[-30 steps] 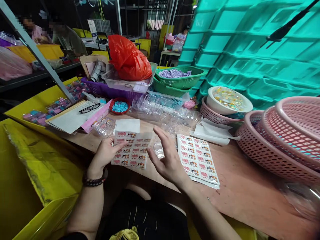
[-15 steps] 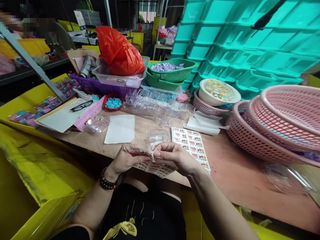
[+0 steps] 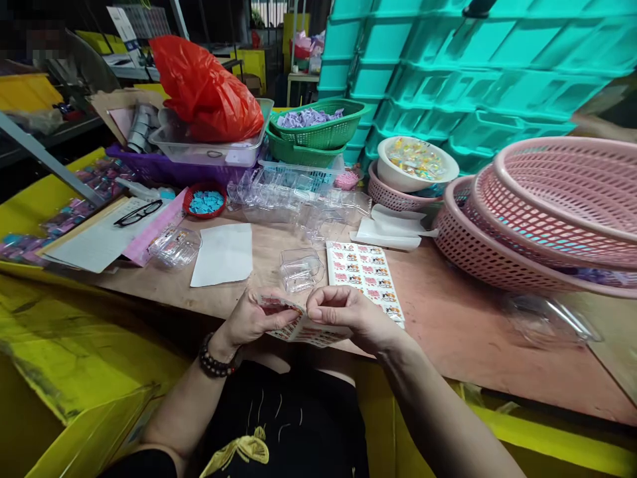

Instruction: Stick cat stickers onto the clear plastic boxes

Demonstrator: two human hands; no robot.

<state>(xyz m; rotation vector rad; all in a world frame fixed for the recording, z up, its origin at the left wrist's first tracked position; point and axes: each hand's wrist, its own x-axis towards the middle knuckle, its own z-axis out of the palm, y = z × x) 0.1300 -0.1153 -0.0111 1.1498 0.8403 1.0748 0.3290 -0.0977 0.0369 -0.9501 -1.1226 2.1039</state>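
Observation:
My left hand (image 3: 253, 315), with a dark bead bracelet at the wrist, grips a bent sticker sheet (image 3: 318, 334) printed with small pink and orange pictures. Thumb and forefinger of my right hand (image 3: 343, 312) are pinched together at the middle of that sheet, along its upper edge. Whether a loose sticker is between those fingertips is too small to tell. Just beyond the hands a clear plastic box (image 3: 301, 269) lies on the table. To its right rests a stack of similar sticker sheets (image 3: 365, 275); to its left is a blank white sheet (image 3: 223, 255).
Clear plastic packaging (image 3: 298, 202) is heaped across the table's middle. Pink baskets (image 3: 537, 245) and a white bowl (image 3: 418, 166) stand to the right, a red dish of blue pieces (image 3: 205, 201) to the left. Teal crates (image 3: 448, 73) rise behind. Glasses (image 3: 139, 212) lie on papers.
The view has turned slightly right and down, so the table's things sit further left and higher. Both hands stay at the sticker sheet; the white bit by the right fingertips is no longer clearly visible.

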